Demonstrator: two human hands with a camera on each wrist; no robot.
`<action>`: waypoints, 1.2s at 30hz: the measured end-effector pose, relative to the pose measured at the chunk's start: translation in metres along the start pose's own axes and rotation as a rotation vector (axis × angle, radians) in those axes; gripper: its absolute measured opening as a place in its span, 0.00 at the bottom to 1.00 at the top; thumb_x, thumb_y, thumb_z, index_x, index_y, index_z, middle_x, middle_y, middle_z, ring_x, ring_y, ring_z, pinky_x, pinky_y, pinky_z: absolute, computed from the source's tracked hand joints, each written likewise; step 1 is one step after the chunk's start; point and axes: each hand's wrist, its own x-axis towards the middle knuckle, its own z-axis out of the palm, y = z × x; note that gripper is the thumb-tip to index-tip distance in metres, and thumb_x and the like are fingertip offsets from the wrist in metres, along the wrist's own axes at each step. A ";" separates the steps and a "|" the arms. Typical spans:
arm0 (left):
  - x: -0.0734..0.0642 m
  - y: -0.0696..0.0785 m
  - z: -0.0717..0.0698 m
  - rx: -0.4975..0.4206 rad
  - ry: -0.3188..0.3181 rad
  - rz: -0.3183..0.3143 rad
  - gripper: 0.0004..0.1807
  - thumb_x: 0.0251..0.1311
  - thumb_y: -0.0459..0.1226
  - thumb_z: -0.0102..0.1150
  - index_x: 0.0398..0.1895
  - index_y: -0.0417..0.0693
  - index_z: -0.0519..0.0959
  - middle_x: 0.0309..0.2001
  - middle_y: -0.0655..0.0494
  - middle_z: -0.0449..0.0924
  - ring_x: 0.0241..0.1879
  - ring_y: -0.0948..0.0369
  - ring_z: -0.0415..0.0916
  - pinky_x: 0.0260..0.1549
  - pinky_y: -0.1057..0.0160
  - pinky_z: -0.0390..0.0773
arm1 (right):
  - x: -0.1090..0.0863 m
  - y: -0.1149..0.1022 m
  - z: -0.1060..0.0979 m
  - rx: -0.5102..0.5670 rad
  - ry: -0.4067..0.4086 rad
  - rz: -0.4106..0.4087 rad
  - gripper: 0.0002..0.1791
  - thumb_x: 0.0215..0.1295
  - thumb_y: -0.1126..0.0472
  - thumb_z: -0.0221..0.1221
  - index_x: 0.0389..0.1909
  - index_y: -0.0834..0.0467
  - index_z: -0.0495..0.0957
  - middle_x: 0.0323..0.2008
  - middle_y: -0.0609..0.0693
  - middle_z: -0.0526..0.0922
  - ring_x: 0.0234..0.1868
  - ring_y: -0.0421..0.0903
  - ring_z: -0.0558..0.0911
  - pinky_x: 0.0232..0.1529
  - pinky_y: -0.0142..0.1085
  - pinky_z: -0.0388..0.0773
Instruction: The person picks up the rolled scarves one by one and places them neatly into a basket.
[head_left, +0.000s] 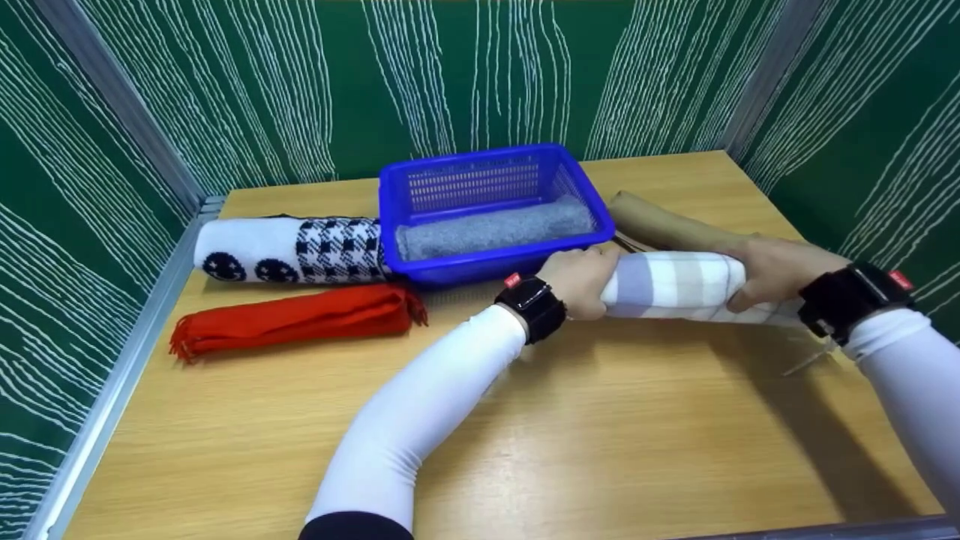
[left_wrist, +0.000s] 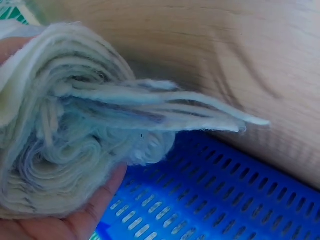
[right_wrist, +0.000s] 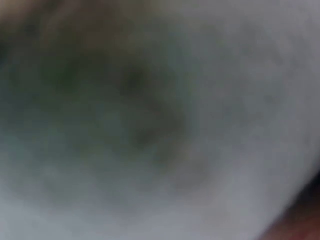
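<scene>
Both hands grip a rolled plaid scarf (head_left: 671,281) in white, lilac and beige. My left hand (head_left: 579,283) holds its left end, close to the front right corner of a blue basket (head_left: 450,264). Around the right part of the roll curls my right hand (head_left: 784,270), thumb in front. In the left wrist view, the scarf's coiled end (left_wrist: 75,115) shows loose fringe strands, with fingers (left_wrist: 102,200) underneath. A grey rolled cloth (head_left: 495,229) lies inside the basket. The right wrist view is blurred by pale material close to the lens.
Behind the plaid roll lies a tan roll (head_left: 667,221). Left of the basket are a black-and-white patterned roll (head_left: 292,249) and a folded red scarf (head_left: 300,322) with fringed ends. Green walls (head_left: 517,82) with white streaks enclose the wooden table (head_left: 600,442).
</scene>
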 end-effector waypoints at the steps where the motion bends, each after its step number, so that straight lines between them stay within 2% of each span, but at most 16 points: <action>1: -0.001 0.000 -0.001 0.000 0.001 -0.001 0.39 0.59 0.46 0.74 0.73 0.50 0.70 0.61 0.55 0.81 0.56 0.56 0.84 0.53 0.55 0.87 | 0.000 0.000 -0.001 -0.008 0.007 -0.005 0.37 0.42 0.62 0.79 0.59 0.59 0.81 0.45 0.55 0.87 0.43 0.52 0.82 0.41 0.47 0.81; 8: -0.006 -0.001 -0.010 0.005 0.002 0.000 0.38 0.60 0.46 0.73 0.72 0.50 0.69 0.60 0.54 0.82 0.56 0.54 0.84 0.53 0.53 0.87 | -0.003 -0.008 -0.007 -0.032 0.019 0.004 0.42 0.46 0.60 0.80 0.66 0.57 0.79 0.49 0.55 0.88 0.46 0.54 0.84 0.47 0.59 0.84; 14: -0.007 -0.003 -0.015 0.014 0.000 0.007 0.40 0.60 0.46 0.73 0.74 0.47 0.68 0.61 0.52 0.82 0.57 0.54 0.84 0.55 0.53 0.87 | -0.004 -0.013 -0.014 -0.061 0.030 -0.009 0.38 0.47 0.59 0.80 0.64 0.54 0.81 0.48 0.51 0.89 0.45 0.52 0.83 0.47 0.59 0.84; 20: -0.008 -0.003 -0.025 0.043 0.022 0.021 0.40 0.61 0.46 0.72 0.74 0.47 0.68 0.60 0.50 0.83 0.56 0.53 0.85 0.53 0.52 0.87 | -0.007 -0.016 -0.021 -0.060 0.062 -0.023 0.38 0.48 0.60 0.80 0.65 0.55 0.81 0.51 0.53 0.89 0.47 0.54 0.83 0.48 0.62 0.84; 27: -0.011 -0.005 -0.037 0.061 0.030 0.024 0.36 0.60 0.45 0.72 0.69 0.47 0.69 0.56 0.50 0.84 0.53 0.53 0.86 0.50 0.51 0.88 | -0.008 -0.020 -0.026 -0.083 0.113 -0.037 0.38 0.50 0.59 0.80 0.65 0.53 0.81 0.50 0.53 0.89 0.46 0.53 0.84 0.45 0.58 0.84; 36: -0.014 -0.009 -0.046 0.053 0.023 0.013 0.35 0.60 0.45 0.72 0.68 0.48 0.69 0.56 0.51 0.83 0.53 0.53 0.85 0.51 0.52 0.88 | -0.007 -0.025 -0.033 -0.090 0.137 -0.043 0.39 0.52 0.59 0.80 0.67 0.53 0.80 0.54 0.56 0.88 0.50 0.56 0.84 0.47 0.62 0.85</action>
